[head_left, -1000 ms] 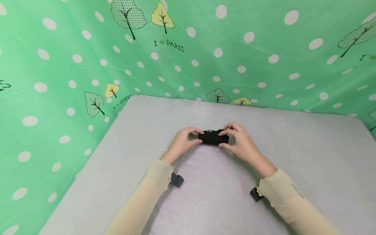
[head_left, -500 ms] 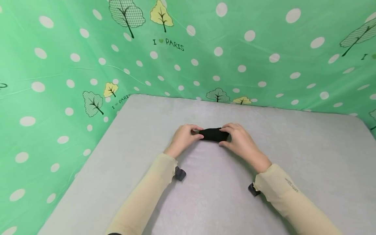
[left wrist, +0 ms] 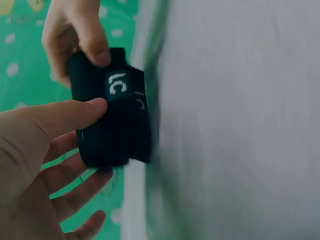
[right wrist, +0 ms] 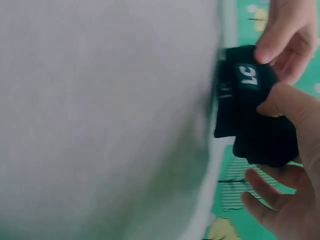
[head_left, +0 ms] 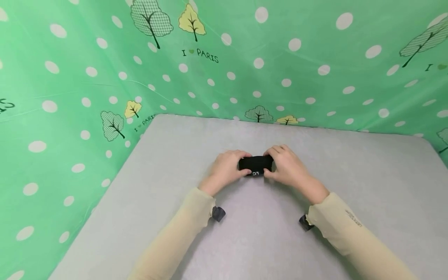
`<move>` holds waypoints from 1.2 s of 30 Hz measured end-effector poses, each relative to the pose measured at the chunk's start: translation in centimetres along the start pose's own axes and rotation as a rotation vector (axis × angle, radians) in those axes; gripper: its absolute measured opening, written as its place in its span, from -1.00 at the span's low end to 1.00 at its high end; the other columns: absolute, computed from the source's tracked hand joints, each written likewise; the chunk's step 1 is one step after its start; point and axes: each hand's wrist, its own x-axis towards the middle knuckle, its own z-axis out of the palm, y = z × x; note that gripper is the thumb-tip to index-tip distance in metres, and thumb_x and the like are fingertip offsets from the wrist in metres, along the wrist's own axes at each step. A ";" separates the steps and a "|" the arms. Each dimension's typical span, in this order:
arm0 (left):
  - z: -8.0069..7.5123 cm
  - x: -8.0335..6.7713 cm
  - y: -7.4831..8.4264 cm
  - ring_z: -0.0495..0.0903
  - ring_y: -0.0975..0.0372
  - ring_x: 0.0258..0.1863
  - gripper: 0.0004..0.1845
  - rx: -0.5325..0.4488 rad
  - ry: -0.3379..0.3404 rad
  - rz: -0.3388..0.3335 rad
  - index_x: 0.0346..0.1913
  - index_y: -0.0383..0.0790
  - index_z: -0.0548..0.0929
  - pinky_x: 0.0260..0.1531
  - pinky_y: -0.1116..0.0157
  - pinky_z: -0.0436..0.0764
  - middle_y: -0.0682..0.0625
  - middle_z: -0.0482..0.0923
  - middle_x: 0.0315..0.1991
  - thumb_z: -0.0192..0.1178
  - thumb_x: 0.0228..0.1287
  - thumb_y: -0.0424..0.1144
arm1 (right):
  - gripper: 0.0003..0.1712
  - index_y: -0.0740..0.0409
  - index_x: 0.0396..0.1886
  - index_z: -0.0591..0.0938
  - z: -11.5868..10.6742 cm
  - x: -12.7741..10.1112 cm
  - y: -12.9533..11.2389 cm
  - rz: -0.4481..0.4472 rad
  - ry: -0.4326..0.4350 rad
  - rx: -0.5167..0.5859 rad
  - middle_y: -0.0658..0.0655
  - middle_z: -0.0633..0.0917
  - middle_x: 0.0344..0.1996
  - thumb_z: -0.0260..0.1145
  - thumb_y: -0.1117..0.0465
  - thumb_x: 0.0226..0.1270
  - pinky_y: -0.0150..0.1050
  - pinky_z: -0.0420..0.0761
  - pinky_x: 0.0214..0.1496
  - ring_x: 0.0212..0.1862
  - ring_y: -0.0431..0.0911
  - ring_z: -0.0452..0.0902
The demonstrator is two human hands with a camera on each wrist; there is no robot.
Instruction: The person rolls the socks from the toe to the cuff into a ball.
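Observation:
A black folded piece of fabric (head_left: 255,165) with white letters on it is held between both hands in the head view. My left hand (head_left: 226,167) pinches its left end, thumb on the near side and fingers behind. At the other end, my right hand (head_left: 288,166) grips it the same way. The left wrist view shows the fabric bundle (left wrist: 112,132) as thick and layered, with a flap along one side bearing fainter marks. In the right wrist view the same black bundle (right wrist: 257,122) shows white letters near the left thumb. Its exact kind cannot be told.
A pale grey tabletop (head_left: 245,233) lies under both arms. Behind it and to the left hangs a green polka-dot curtain (head_left: 238,50) with printed trees. Dark wrist-worn devices (head_left: 218,214) stick out from the beige sleeves (head_left: 175,237).
The black fabric has turned in the hands, so white letters now show on its near edge. My left hand has shifted slightly right, and the bundle looks a little shorter.

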 end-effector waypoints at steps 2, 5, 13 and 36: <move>0.2 -0.3 1.0 0.56 0.13 0.25 -0.45 -0.027 -0.006 0.040 0.27 -0.03 0.56 0.28 0.11 0.49 0.04 0.60 0.25 0.38 0.25 0.01 | -0.53 0.27 -0.01 0.61 -0.6 -0.6 -0.3 0.000 -0.006 0.057 0.23 0.68 -0.06 0.42 0.17 0.08 0.08 0.56 0.17 0.07 0.15 0.55; 0.6 -0.7 2.1 0.58 0.14 0.20 -0.43 -0.122 0.008 0.083 0.28 -0.08 0.53 0.23 0.13 0.53 0.00 0.59 0.24 0.38 0.24 -0.02 | -0.52 0.27 0.04 0.57 -1.5 -1.7 -0.7 -0.007 0.024 0.184 0.24 0.66 -0.03 0.42 0.21 0.12 0.07 0.60 0.10 0.04 0.12 0.58; 1.7 -1.4 3.3 0.66 0.09 0.08 -0.50 -0.677 -0.001 0.072 0.18 -0.20 0.48 -0.04 0.37 0.69 -0.09 0.59 0.16 0.41 0.23 -0.22 | -0.29 0.27 0.26 0.44 -2.4 -4.4 -1.0 0.017 0.151 0.521 0.26 0.59 0.13 0.53 0.35 0.12 -0.08 0.69 0.04 0.00 0.07 0.66; 1.1 -2.1 4.6 0.62 0.01 0.19 -0.51 -0.973 0.090 0.044 0.33 -0.23 0.47 0.14 0.13 0.63 -0.19 0.58 0.22 0.20 0.36 -0.28 | -0.84 0.41 -0.08 0.60 -2.8 -6.0 0.1 0.123 0.133 1.076 -0.17 0.71 -0.24 0.16 0.44 0.44 -0.46 0.66 -0.08 -0.22 -0.33 0.65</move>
